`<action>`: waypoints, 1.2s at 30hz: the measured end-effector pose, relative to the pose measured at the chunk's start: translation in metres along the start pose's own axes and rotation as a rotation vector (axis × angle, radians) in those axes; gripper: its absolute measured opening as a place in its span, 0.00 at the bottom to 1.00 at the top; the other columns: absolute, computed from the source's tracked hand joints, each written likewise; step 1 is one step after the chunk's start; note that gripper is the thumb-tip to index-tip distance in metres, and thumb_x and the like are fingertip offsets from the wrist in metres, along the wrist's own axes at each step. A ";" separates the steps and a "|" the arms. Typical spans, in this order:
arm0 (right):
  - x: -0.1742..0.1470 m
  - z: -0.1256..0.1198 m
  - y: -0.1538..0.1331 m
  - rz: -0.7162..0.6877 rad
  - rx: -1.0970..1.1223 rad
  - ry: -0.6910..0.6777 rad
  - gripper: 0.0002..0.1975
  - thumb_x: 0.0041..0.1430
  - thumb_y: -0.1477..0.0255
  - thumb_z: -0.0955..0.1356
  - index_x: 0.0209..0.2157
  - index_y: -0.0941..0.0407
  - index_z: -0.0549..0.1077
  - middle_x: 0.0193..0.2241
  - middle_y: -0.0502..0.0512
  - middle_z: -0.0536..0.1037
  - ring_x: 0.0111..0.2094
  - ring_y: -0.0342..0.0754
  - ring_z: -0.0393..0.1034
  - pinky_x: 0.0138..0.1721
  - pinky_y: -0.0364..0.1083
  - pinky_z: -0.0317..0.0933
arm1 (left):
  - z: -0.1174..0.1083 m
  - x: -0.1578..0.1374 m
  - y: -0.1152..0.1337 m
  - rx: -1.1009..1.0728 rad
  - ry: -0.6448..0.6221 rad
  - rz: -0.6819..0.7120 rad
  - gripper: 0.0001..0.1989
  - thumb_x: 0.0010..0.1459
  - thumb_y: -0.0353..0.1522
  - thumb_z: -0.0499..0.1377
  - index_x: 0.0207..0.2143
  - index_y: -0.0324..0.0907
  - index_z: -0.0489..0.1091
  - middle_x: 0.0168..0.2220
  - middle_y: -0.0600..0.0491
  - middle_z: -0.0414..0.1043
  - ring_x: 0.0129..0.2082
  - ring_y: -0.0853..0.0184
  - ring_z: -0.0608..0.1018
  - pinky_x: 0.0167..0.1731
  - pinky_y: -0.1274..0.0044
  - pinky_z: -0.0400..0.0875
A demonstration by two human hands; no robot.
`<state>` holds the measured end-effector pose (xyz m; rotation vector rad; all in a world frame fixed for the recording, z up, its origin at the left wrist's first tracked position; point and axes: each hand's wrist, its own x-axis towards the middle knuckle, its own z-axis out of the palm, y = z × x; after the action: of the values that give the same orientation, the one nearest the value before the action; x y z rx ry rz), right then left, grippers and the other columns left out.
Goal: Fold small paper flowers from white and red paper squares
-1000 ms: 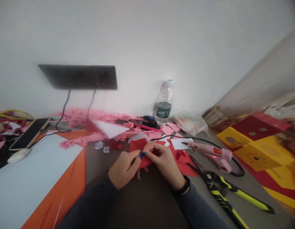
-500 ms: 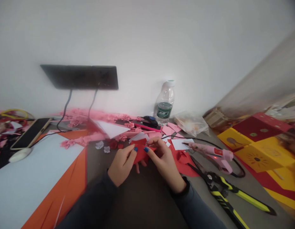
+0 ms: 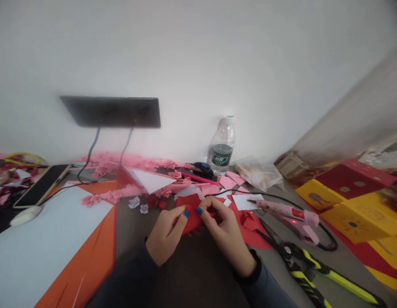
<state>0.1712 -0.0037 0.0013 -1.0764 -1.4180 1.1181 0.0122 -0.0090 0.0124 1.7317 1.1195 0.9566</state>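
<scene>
Left hand (image 3: 166, 234): we pinch the red paper (image 3: 192, 221), thumb against fingers | Right hand (image 3: 224, 230): likewise clamped on it | Position: between our hands, above the gray table (image 3: 134, 239) | Right side: pink glue gun (image 3: 288, 212)

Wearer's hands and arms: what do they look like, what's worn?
Left hand and right hand: no gloves, blue thumbnails. Long, dark bluish sleeves to the wrists. Black band or cuff at the right wrist; can't tell which.
</scene>
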 end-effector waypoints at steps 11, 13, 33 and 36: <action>-0.003 0.000 -0.001 -0.152 -0.138 0.022 0.11 0.63 0.69 0.64 0.26 0.55 0.63 0.24 0.48 0.64 0.25 0.44 0.58 0.27 0.42 0.54 | 0.000 -0.006 -0.001 0.260 0.075 0.092 0.16 0.65 0.35 0.47 0.37 0.43 0.74 0.28 0.53 0.77 0.28 0.64 0.75 0.30 0.76 0.64; -0.004 0.000 -0.001 -0.191 -0.164 0.024 0.10 0.63 0.71 0.63 0.27 0.54 0.62 0.24 0.48 0.63 0.26 0.44 0.57 0.27 0.43 0.54 | -0.001 -0.005 0.002 0.252 0.026 0.088 0.16 0.66 0.34 0.46 0.39 0.44 0.73 0.28 0.54 0.76 0.28 0.64 0.75 0.30 0.77 0.63; -0.005 0.004 -0.007 -0.280 -0.210 0.063 0.10 0.62 0.78 0.63 0.27 0.54 0.59 0.29 0.50 0.65 0.32 0.46 0.62 0.33 0.44 0.57 | 0.000 -0.002 0.011 0.071 -0.050 0.049 0.18 0.64 0.28 0.46 0.46 0.44 0.75 0.34 0.54 0.80 0.29 0.67 0.77 0.30 0.80 0.67; -0.005 0.004 -0.007 -0.288 -0.205 0.069 0.11 0.62 0.78 0.63 0.27 0.54 0.59 0.28 0.50 0.64 0.32 0.45 0.61 0.33 0.44 0.57 | 0.000 -0.002 0.011 0.073 -0.047 0.066 0.18 0.65 0.29 0.46 0.46 0.43 0.75 0.32 0.54 0.79 0.29 0.68 0.77 0.30 0.80 0.66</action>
<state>0.1676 -0.0106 0.0073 -1.0021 -1.5992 0.7357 0.0151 -0.0139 0.0218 1.8508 1.0846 0.9203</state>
